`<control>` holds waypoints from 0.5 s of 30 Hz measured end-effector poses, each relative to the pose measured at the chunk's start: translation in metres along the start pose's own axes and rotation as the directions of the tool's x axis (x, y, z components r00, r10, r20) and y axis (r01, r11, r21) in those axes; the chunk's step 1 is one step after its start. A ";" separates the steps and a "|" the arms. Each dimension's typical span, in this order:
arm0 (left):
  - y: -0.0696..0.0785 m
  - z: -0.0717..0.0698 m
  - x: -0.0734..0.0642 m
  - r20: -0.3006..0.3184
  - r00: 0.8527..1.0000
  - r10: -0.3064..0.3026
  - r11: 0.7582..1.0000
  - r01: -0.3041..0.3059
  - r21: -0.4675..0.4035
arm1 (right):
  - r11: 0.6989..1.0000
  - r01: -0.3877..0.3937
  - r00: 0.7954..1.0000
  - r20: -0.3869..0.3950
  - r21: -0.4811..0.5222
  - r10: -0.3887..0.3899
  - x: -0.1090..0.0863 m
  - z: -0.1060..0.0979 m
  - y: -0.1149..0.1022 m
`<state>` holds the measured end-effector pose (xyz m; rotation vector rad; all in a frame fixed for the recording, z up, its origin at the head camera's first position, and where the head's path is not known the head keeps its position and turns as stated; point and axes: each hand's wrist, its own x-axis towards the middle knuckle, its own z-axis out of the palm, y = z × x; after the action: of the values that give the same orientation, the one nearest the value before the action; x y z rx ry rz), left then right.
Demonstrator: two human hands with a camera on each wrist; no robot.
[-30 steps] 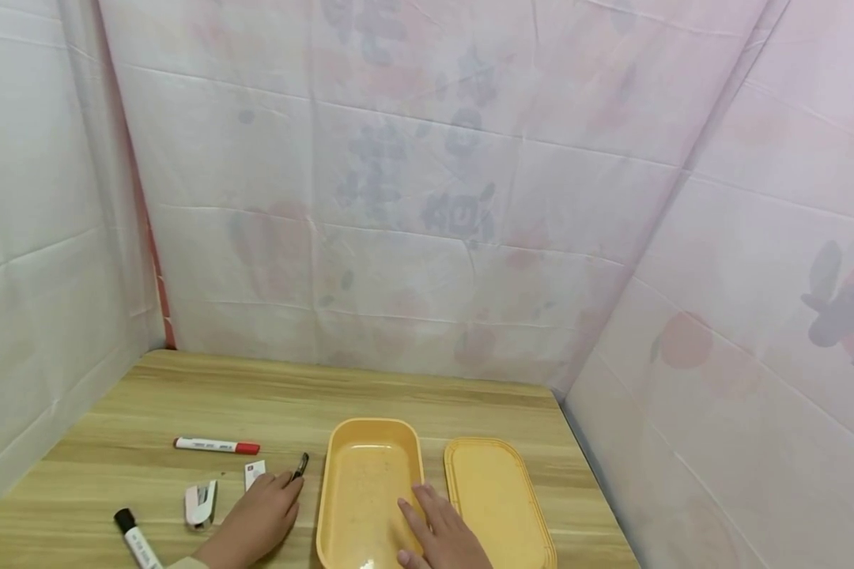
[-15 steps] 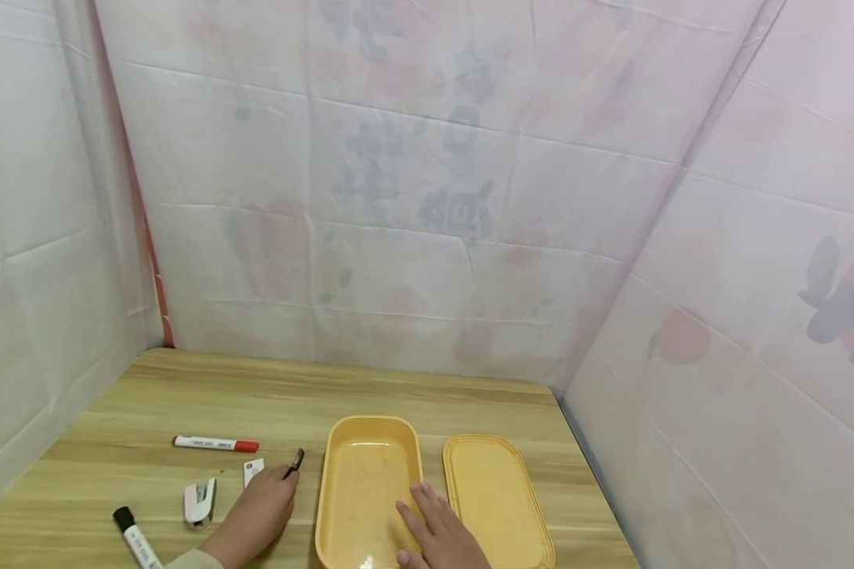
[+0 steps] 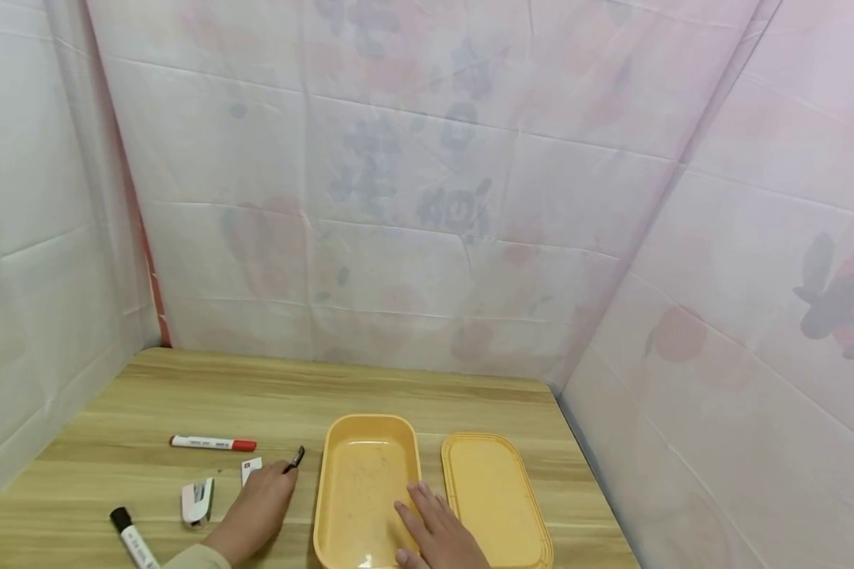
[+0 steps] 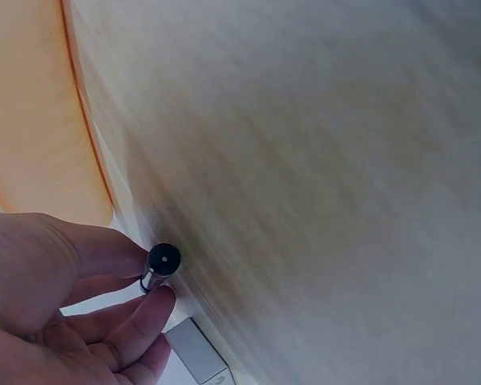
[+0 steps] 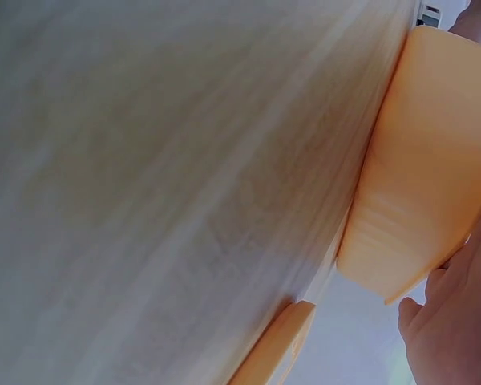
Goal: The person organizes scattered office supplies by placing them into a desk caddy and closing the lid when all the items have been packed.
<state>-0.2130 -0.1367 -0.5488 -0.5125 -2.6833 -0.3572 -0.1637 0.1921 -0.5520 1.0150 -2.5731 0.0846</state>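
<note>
My left hand (image 3: 259, 498) pinches a black pen (image 3: 296, 458) between thumb and fingers, left of the yellow box (image 3: 320, 490). In the left wrist view the pen's dark round end (image 4: 164, 259) pokes out between thumb and fingertips, close over the table. Part of a small white box (image 3: 251, 468) shows behind that hand. My right hand (image 3: 444, 533) lies over the right rim of the yellow box, its fingers spread and fairly straight. The right wrist view has the box's side wall (image 5: 421, 160) beside the right hand (image 5: 457, 321).
A yellow lid (image 3: 494, 498) lies flat right of the box. On the left are a red-capped marker (image 3: 213, 443), a small white stapler (image 3: 197, 502) and a black-capped marker (image 3: 135, 541). Fabric walls (image 3: 398, 316) enclose the wooden table (image 3: 242, 387).
The left hand's fingers have closed in on the pen and tilted it slightly. The right hand stays at the box rim. The whole head view has shifted a little.
</note>
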 end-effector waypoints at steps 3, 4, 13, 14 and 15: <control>0.000 0.001 0.000 -0.003 1.000 -0.008 1.000 0.008 0.001 | 1.000 0.005 1.000 0.009 -0.019 -0.004 0.000 0.000 0.000; 0.000 0.001 0.000 -0.004 1.000 -0.010 1.000 0.010 -0.002 | 1.000 0.005 1.000 0.013 -0.022 -0.004 0.000 -0.001 0.000; -0.002 0.004 0.003 0.048 0.997 -0.060 0.998 0.061 -0.021 | 1.000 -0.016 0.999 0.040 0.009 0.015 0.000 -0.002 -0.001; -0.002 0.005 0.003 0.055 0.996 -0.069 0.997 0.070 -0.025 | 1.000 -0.013 0.999 0.037 0.007 0.013 0.000 -0.002 -0.001; -0.002 0.005 0.004 0.061 0.995 -0.078 0.996 0.080 -0.030 | 1.000 -0.013 0.999 0.033 0.005 0.013 0.000 -0.003 -0.001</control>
<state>-0.2184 -0.1359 -0.5520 -0.4340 -2.7657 -0.4144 -0.1622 0.1922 -0.5496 1.0099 -2.6108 0.0786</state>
